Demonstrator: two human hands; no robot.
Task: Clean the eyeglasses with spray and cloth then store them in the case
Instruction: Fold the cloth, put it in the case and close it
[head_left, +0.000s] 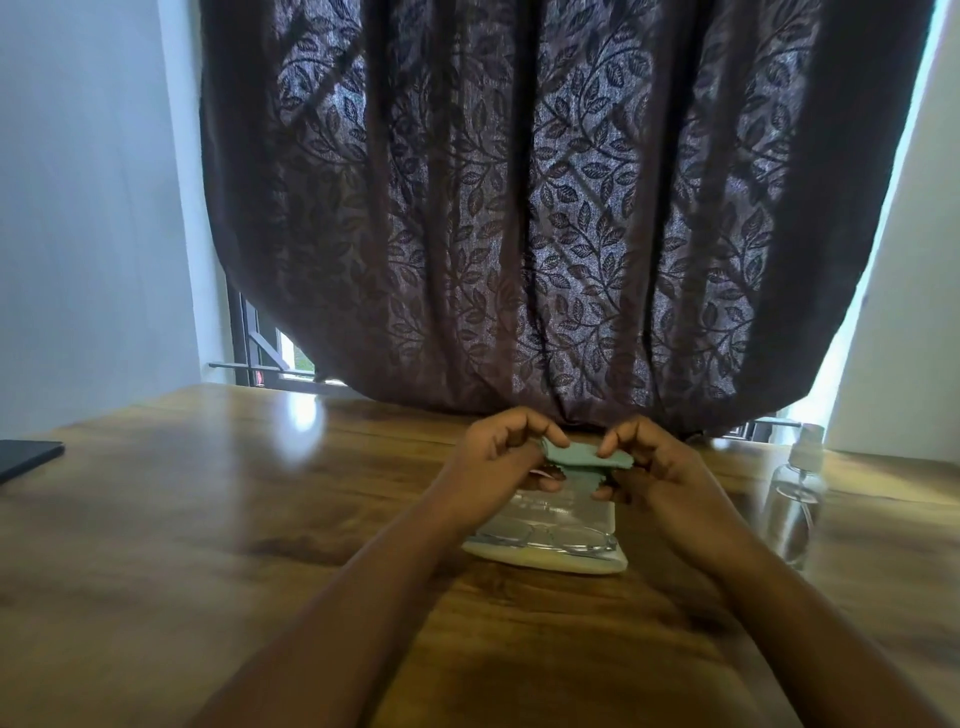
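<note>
A small green cloth (582, 459) is stretched between my two hands above the table. My left hand (493, 457) pinches its left end and my right hand (649, 465) pinches its right end. Below the hands lies an open case (545, 561) with a clear lid and a pale base. Thin-framed eyeglasses (550, 538) rest inside it, lenses toward me. A clear spray bottle (797, 493) stands upright to the right of my right hand, apart from it.
The wooden table (208, 519) spreads out on all sides. A dark flat object (26, 457) lies at the far left edge. A dark leaf-patterned curtain (519, 208) hangs just behind the table's far edge.
</note>
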